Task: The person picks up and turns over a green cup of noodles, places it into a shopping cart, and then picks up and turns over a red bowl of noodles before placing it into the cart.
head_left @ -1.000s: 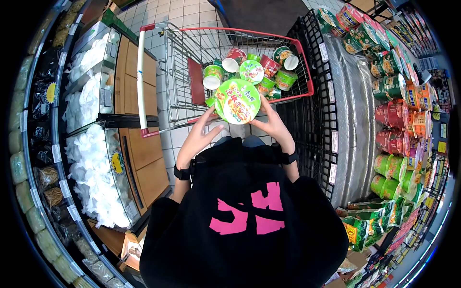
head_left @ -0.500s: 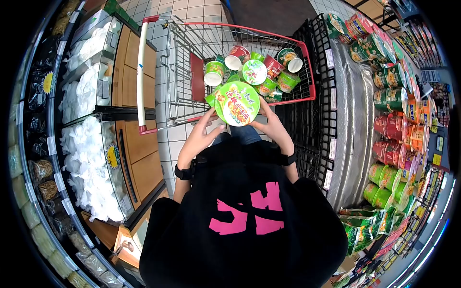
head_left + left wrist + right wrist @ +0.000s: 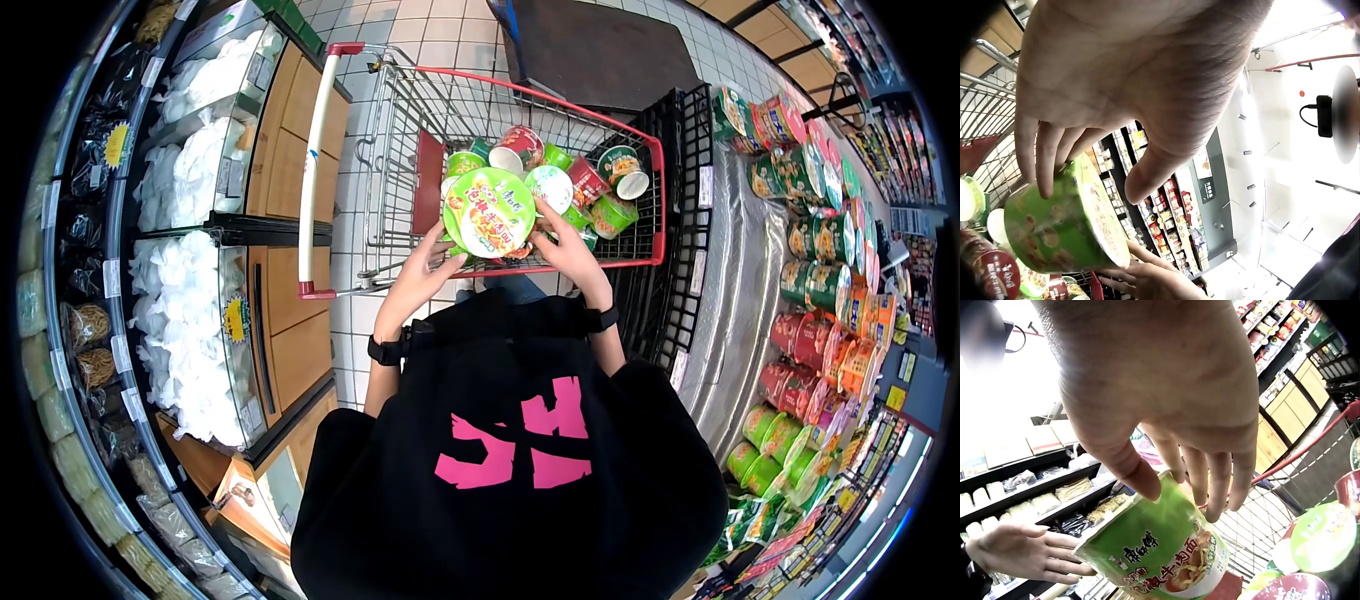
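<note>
A green instant noodle cup (image 3: 488, 212), its printed lid facing up, is held in front of the chest over the near side of the cart. My left hand (image 3: 420, 280) touches its left side with nearly straight fingers; in the left wrist view the thumb stands apart from the lid. My right hand (image 3: 1166, 394) pinches the cup at its rim, thumb on the near side and fingers behind. Just beyond, more noodle cups lie in the cart, among them a green one with a white lid (image 3: 549, 189), a red one (image 3: 590, 183) and a dark green one (image 3: 620, 165).
The wire shopping cart (image 3: 429, 185) has its handle (image 3: 320, 170) at the left. On the right, shelves carry stacked red cups (image 3: 790, 385) and green cups (image 3: 765, 435). White plastic-wrapped goods (image 3: 195, 340) fill a case at left. A dark platform (image 3: 605, 55) lies behind the cart.
The cart and shelves have shifted in the head view as the head turned. The cup has tilted slightly and moved a little left of the white-lidded one. My right hand's fingers have bent in closer.
</note>
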A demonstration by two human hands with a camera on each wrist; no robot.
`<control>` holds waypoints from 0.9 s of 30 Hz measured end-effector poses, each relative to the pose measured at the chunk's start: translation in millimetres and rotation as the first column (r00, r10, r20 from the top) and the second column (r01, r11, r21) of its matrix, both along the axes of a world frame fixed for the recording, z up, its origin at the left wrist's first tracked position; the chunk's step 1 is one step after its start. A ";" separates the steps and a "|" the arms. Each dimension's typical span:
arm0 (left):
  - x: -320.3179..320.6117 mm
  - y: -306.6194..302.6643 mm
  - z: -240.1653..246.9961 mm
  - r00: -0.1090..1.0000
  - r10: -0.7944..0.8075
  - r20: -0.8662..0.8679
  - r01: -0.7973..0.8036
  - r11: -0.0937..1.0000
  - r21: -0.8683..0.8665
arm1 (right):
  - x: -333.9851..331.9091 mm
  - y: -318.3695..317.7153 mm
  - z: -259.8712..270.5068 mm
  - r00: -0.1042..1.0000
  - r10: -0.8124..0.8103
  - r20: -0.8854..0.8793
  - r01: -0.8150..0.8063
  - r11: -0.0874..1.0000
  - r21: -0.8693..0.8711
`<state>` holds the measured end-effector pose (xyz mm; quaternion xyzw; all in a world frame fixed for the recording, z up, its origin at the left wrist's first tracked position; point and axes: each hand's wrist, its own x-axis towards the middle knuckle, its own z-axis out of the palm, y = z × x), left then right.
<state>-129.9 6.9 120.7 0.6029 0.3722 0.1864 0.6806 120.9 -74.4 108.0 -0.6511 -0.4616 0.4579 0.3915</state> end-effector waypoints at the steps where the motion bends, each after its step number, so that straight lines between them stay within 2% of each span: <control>1: 3.0 5.3 -6.3 1.000 0.002 0.029 -0.002 1.000 0.002 | 4.9 8.5 -9.8 0.999 0.027 0.037 -0.028 0.999 0.028; 5: 13.5 19.9 -22.8 0.998 0.015 0.063 -0.016 1.000 0.012 | 13.3 30.1 -9.7 0.997 0.059 0.039 -0.057 0.996 -0.065; 10: 24.4 33.0 -29.9 0.999 0.029 0.028 -0.028 0.998 -0.052 | 24.9 49.3 -19.7 0.996 0.083 0.019 -0.082 0.996 -0.026; 12: 30.9 36.6 -32.4 0.997 0.076 0.026 -0.073 0.992 -0.098 | 31.3 54.3 -29.5 0.988 0.097 0.119 -0.093 0.995 -0.045; 17: 40.9 48.8 -45.7 0.994 0.111 -0.001 -0.110 0.986 -0.122 | 40.8 70.6 -49.3 0.988 0.133 0.076 -0.130 0.991 -0.034; 21: 50.6 61.5 -33.6 0.987 0.148 -0.067 -0.156 0.978 -0.141 | 50.4 86.8 -50.1 0.988 0.151 0.025 -0.150 0.988 -0.017; 24: 54.7 75.0 -65.5 0.988 0.154 0.011 -0.151 0.976 -0.156 | 56.7 100.2 -66.0 0.985 0.167 0.036 -0.164 0.985 -0.060; 27: 59.0 83.1 -94.9 0.983 0.180 -0.042 -0.185 0.971 -0.155 | 61.8 111.5 -87.9 0.978 0.204 0.040 -0.199 0.974 -0.109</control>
